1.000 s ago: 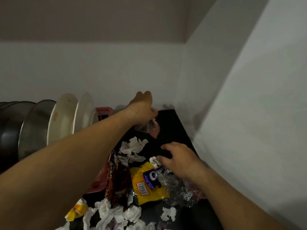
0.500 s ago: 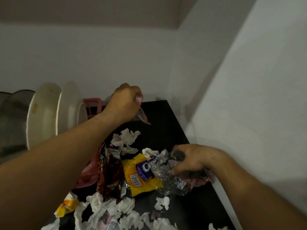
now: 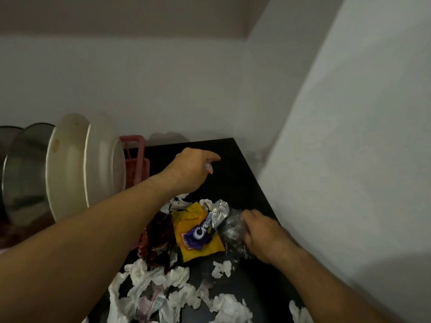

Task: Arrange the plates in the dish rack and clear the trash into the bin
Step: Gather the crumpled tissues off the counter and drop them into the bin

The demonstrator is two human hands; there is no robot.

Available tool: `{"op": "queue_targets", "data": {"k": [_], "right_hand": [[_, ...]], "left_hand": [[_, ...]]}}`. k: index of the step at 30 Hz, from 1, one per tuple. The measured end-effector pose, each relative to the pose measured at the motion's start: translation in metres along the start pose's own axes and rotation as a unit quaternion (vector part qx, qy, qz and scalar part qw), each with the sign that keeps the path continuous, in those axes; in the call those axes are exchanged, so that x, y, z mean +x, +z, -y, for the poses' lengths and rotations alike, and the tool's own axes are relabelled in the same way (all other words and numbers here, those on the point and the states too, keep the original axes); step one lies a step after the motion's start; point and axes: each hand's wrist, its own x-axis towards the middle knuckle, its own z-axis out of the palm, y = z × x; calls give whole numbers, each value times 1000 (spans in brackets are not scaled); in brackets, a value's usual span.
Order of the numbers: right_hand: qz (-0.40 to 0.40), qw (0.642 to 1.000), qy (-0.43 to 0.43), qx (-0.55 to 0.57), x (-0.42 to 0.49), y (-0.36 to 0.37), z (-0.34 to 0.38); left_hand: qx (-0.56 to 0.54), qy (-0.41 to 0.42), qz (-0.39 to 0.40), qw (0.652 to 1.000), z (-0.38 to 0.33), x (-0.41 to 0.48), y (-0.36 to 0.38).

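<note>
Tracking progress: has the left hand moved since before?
Yes. The left hand, gripping a clear plastic scrap, has drawn back toward the person from the black countertop's far edge.

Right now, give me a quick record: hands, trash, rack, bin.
left hand: pinches a small clear plastic scrap over the black counter
right hand: grips a crumpled clear wrapper
loose trash: yellow wrapper with purple wrapper on it, brown wrapper, torn tissues
pink dish rack: white plates upright, steel dishes beside them
bin: not in view
</note>
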Motion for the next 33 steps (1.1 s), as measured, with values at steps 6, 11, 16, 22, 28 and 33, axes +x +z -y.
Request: {"op": "queue_targets", "data": {"k": [6,11,16,22,28,33], "right_hand": [[-96,994,-9,41,-6,-24,-2],[-176,979,-24,97,-5,-61,9],[-187,976,-23,111,-10,-76,24],[-223,954,27,197,-22,-74,27],[-189,955,51,223,-27,-67,27],[-200,927,33,315,-27,-70,38]], "left_hand": [[1,1,-46,999,-2,-9,-1],[-15,-9,-71,997,-6,-21,3],[-49,-11,-145,988,-15,-35,2],[-87,-37,-166,982,-12,-46,1],[-79,-30,-138,987,-9,-59,12],[-86,-29,-111,990,-5,-72,11]]}}
